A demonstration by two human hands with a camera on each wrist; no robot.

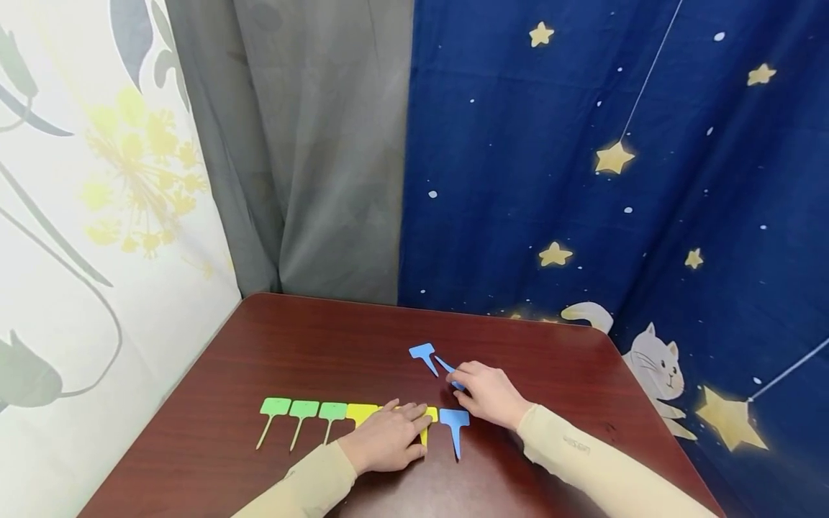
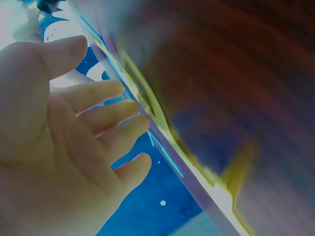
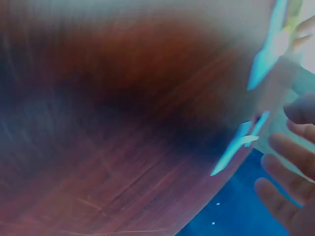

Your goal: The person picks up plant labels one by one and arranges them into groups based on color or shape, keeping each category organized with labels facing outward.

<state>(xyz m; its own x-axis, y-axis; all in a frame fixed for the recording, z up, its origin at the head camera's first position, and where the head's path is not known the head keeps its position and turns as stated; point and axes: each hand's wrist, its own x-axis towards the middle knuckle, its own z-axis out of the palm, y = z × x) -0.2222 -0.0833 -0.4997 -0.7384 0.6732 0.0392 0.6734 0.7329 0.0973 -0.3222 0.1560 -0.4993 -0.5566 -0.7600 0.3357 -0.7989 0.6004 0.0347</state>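
My left hand (image 1: 388, 437) lies palm down over the yellow T-shaped plant labels (image 1: 361, 411), its fingers straight, hiding part of them. In the left wrist view, the fingers (image 2: 115, 115) are spread loosely beside the yellow labels. My right hand (image 1: 488, 392) is at a slanted blue plant label (image 1: 445, 365), with fingertips overlapping its wide head. The right wrist view shows the fingers (image 3: 288, 179) apart and loosely bent. Another blue label (image 1: 422, 350) lies just beyond, and a third blue label (image 1: 455, 418) ends the row to the right of the yellow ones.
Three green plant labels (image 1: 304, 409) form the left part of the row, stems toward the person. All lie on a dark reddish-brown table (image 1: 324, 338) with rounded far corners. A grey curtain (image 1: 343, 144) and a blue star-patterned curtain (image 1: 505, 144) hang behind it.
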